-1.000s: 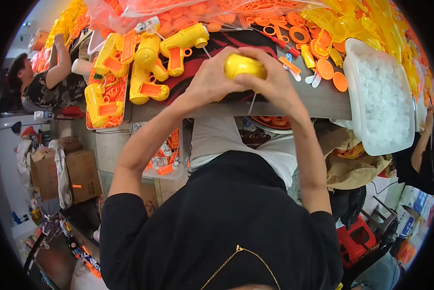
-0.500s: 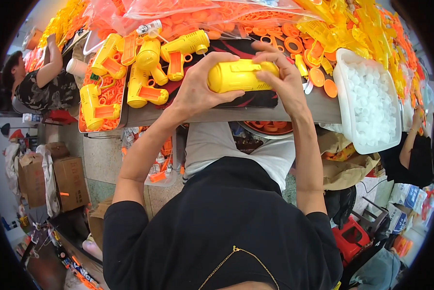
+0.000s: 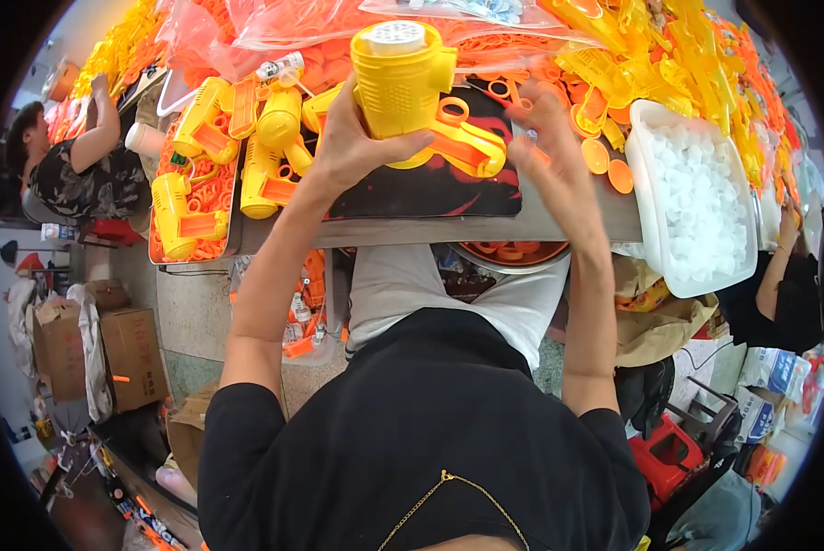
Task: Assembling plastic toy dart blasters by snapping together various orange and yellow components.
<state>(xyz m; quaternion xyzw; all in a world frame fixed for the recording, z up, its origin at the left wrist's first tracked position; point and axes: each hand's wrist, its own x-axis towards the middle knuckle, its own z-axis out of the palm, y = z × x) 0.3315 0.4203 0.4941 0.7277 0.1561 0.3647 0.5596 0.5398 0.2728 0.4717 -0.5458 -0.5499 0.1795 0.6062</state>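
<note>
Left arm: rises from the lower edge, elbow bent, forearm angled up and to the right.
Left hand [image 3: 361, 138]: raised, fingers curled in a firm grasp.
Right arm: forearm nearly upright.
Right hand [image 3: 550, 151]: open, fingers loosely spread, holding nothing visible.

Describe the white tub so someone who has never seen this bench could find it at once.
Follow the workbench to its right end. There sits the white tub, a rectangular tray filled with small white round pieces. Everything around it is yellow or orange plastic; it alone is white.
</note>
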